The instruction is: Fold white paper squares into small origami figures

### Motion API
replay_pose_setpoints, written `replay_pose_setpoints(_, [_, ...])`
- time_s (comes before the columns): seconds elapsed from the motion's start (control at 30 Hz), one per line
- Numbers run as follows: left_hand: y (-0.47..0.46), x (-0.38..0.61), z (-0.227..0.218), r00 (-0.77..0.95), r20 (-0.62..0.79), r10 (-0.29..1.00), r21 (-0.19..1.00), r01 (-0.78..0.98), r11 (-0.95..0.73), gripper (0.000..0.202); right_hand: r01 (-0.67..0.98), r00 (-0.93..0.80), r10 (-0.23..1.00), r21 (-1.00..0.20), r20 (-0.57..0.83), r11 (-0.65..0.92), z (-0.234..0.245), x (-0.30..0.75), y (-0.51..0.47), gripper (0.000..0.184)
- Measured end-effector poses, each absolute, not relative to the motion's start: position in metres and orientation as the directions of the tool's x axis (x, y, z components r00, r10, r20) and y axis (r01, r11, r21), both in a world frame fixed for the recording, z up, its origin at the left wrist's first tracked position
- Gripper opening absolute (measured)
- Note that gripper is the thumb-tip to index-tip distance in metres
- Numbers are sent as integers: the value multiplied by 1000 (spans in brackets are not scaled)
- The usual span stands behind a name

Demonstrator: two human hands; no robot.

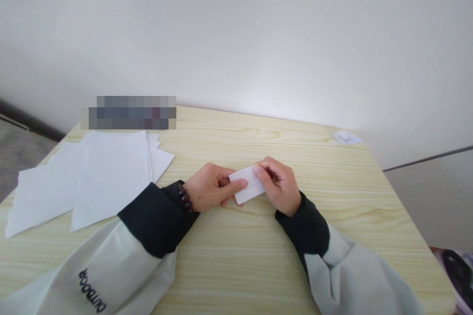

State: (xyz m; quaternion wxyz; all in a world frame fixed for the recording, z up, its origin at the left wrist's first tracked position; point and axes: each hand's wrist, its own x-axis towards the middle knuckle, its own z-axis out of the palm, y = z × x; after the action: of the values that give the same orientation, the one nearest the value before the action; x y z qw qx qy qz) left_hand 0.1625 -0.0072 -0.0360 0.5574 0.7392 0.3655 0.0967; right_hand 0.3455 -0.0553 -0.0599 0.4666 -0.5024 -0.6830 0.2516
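Both hands (207, 191) (280, 186), pinch on wht ppr (251, 193)

White folded paper (252, 193) and black cuffs (158, 221) at the table (240, 266).
I see its yellowish wood grain, and a white wall (236, 34) behind.

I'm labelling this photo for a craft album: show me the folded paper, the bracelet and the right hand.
Folded paper (253, 188): head view, its bare face between the two thumbs.
Bracelet (185, 198): head view, a dark bead in the row.
Right hand (280, 184): head view, the back of the hand.
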Motion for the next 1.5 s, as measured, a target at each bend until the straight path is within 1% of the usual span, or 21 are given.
replay_pose_setpoints(0.1, [-7,162,-39,714,-173,678,929,346,-127,50,407,-49,939,-852,341,330,-61,346,-54,17])
replay_pose_setpoints(0.23, [-5,162,-41,638,-133,758,949,302,-87,49,378,-40,949,-874,313,305,-61,347,-54,16])
replay_pose_setpoints(0.37, [-5,162,-41,607,-121,786,959,276,-65,49,452,-48,945,-837,323,309,-60,348,-54,26])
replay_pose_setpoints(0.43, [-5,163,-42,607,-127,784,960,273,-56,49,494,-50,940,-810,338,317,-59,348,-54,27])
replay_pose_setpoints(0.5, [-5,164,-44,608,-131,783,966,254,-36,45,531,-49,933,-781,357,327,-59,348,-53,25])
replay_pose_setpoints(0.63, [-5,166,-47,620,-143,772,981,190,29,30,592,-66,920,-727,386,348,-60,348,-52,23])
replay_pose_setpoints(0.73, [-4,166,-47,612,-162,774,978,203,44,25,600,-89,918,-715,386,359,-60,348,-52,22])
replay_pose_setpoints(0.87, [-5,167,-46,586,-172,792,974,223,47,24,592,-84,926,-729,368,343,-59,348,-52,24])
replay_pose_setpoints(0.93, [-6,168,-45,554,-158,818,973,229,32,27,588,-66,931,-740,359,327,-59,349,-53,26])
replay_pose_setpoints(1.03, [-7,169,-44,514,-126,849,969,245,-4,38,598,-49,932,-737,358,315,-58,351,-54,26])
replay_pose_setpoints(1.13, [-5,166,-44,547,-115,829,954,294,-62,34,615,-62,926,-717,371,329,-58,352,-54,25])
replay_pose_setpoints(1.23, [-3,163,-46,575,-108,811,942,321,-102,40,617,-72,921,-709,383,343,-59,353,-54,29])
replay_pose_setpoints(1.43, [-3,162,-45,562,-51,826,949,285,-136,40,626,-142,916,-683,374,376,-60,353,-53,26])
replay_pose_setpoints(1.5, [-3,163,-43,560,-60,826,957,268,-112,40,625,-152,913,-679,380,386,-60,353,-52,26])
